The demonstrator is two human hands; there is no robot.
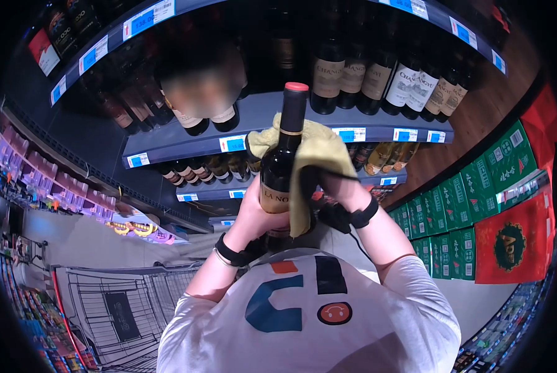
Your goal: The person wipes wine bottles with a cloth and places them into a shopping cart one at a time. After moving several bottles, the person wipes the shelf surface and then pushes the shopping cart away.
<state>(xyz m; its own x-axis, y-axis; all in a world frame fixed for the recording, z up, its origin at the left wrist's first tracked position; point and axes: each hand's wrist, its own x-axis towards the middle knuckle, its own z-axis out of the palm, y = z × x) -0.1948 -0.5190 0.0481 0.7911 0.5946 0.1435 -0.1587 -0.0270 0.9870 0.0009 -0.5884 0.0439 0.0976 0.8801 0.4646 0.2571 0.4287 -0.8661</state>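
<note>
Head view: the left hand (252,214) has its fingers clamped round a bottle (283,158), upright before the shelf (188,146). Wiping seems underway, the cloth (322,149) covering the right hand (342,189) (finger grip, I cannot tell); another stroke calls for steadiness.

The person's left hand (258,214) is gripping a dark bottle (280,166), while the right hand (342,188) is holding a yellow cloth (320,155) against it; other bottles (328,78) are standing on the shelf (260,113) beyond.
</note>
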